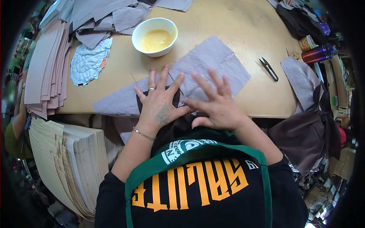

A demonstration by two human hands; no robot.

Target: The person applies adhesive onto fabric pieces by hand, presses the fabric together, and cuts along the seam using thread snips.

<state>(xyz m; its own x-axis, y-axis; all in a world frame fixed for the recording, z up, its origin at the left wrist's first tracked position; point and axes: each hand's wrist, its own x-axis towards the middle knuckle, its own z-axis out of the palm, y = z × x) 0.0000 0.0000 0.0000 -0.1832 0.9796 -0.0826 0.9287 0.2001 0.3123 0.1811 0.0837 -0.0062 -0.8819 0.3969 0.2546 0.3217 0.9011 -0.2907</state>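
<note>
My left hand [161,104] lies with its fingers spread over a dark brown piece of fabric [176,99] at the front edge of the table. Beneath that piece is grey fabric [224,57], stretching out on both sides. My right hand [220,108], slightly blurred, is over the grey fabric with fingers apart and holds nothing. I cannot tell whether its palm touches the cloth. Both thumbs are close together near the brown piece. Beyond my left hand stands a white bowl [137,38] of yellow paste.
Black thread snips [269,70] lie to the right. A purple bottle [315,54] stands at the right edge beside draped grey and brown cloth [304,133]. Stacked pink sheets [45,68], a folded white cloth [89,62] and grey fabric pieces [99,15] lie on the left.
</note>
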